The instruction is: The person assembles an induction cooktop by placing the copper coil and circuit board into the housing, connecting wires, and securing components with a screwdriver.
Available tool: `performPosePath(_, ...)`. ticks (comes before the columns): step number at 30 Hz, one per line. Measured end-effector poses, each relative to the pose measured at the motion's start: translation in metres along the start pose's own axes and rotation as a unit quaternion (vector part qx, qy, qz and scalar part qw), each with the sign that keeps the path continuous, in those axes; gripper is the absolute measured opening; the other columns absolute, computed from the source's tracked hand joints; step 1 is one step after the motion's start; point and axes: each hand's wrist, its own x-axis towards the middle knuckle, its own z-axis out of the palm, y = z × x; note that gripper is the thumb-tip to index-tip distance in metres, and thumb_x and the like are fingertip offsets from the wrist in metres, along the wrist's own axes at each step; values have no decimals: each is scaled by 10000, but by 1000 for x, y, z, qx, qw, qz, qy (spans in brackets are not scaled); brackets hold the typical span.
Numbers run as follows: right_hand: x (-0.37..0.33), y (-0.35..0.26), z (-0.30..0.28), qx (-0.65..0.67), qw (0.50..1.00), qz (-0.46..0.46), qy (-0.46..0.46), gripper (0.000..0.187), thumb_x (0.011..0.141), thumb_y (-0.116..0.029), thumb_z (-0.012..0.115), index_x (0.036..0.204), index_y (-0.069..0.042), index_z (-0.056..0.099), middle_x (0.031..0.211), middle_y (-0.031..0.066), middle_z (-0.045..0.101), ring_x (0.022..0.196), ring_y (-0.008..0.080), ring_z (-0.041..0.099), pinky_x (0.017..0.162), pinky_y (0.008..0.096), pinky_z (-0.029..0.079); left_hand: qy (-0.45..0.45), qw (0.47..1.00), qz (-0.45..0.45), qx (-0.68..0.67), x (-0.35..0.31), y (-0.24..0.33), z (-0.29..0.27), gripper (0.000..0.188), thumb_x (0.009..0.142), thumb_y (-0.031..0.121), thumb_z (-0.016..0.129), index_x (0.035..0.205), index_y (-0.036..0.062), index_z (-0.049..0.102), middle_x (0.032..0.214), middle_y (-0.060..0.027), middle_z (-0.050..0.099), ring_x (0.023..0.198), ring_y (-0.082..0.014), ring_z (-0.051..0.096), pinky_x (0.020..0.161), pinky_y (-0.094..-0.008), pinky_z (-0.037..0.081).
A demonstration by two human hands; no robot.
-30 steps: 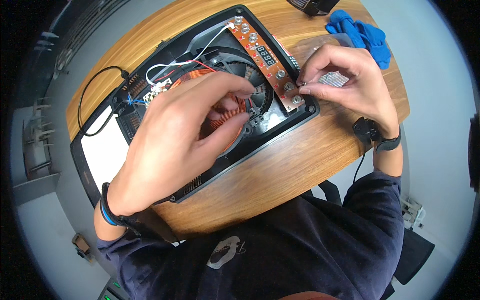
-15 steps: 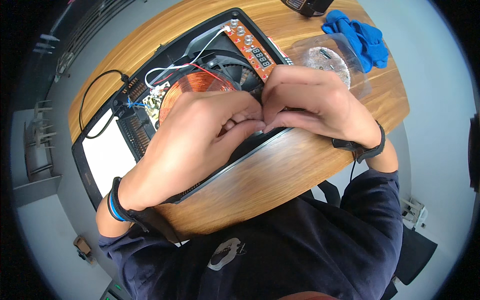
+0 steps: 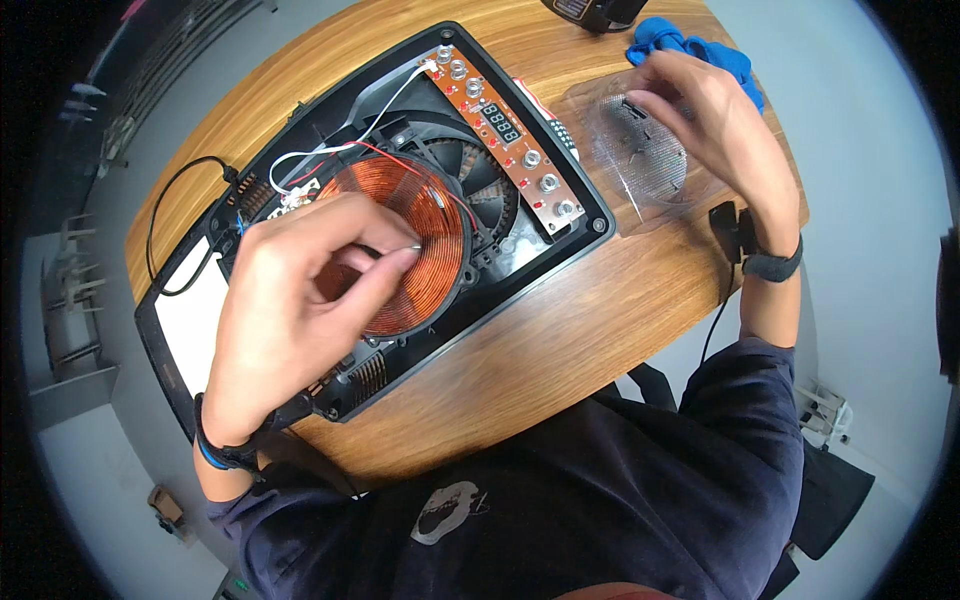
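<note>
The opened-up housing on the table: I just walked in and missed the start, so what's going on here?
Someone is busy bare-handed at the open black housing. Their left hand is over the copper coil, thumb and finger pinched together on what looks like a tiny shiny piece. Their right hand is above the clear plastic tray, where small dark pieces lie; whether it holds one can't be told. The orange circuit board lies in the housing, with a fan exposed between board and coil.

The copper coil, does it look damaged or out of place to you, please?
Nothing stands out: the copper coil looks evenly wound where visible, though the left hand hides part of it, so I cannot judge that side.
</note>
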Motion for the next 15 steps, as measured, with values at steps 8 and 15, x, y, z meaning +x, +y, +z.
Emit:
performPosePath(8, -19, 32, 7, 3, 983, 61, -173, 285, 1052, -176, 812, 1261, 11, 764, 1122, 179, 817, 1013, 342, 788, 899, 434, 636, 25, 999, -19, 18, -19, -14, -16, 72, 962, -80, 805, 953, -81, 733, 1001, -137, 820, 803, -135, 777, 742, -276, 612)
performPosePath(15, 25, -13, 26, 89, 986, -84, -111, 299, 1017, -6, 751, 1308, 12, 687, 1258, 180, 749, 1180, 380, 757, 1012, 451, 622, 32, 998, -28, 39, -36, -18, -23, 81, 930, -83, 807, 946, -67, 729, 958, -143, 801, 825, -200, 789, 747, -305, 620)
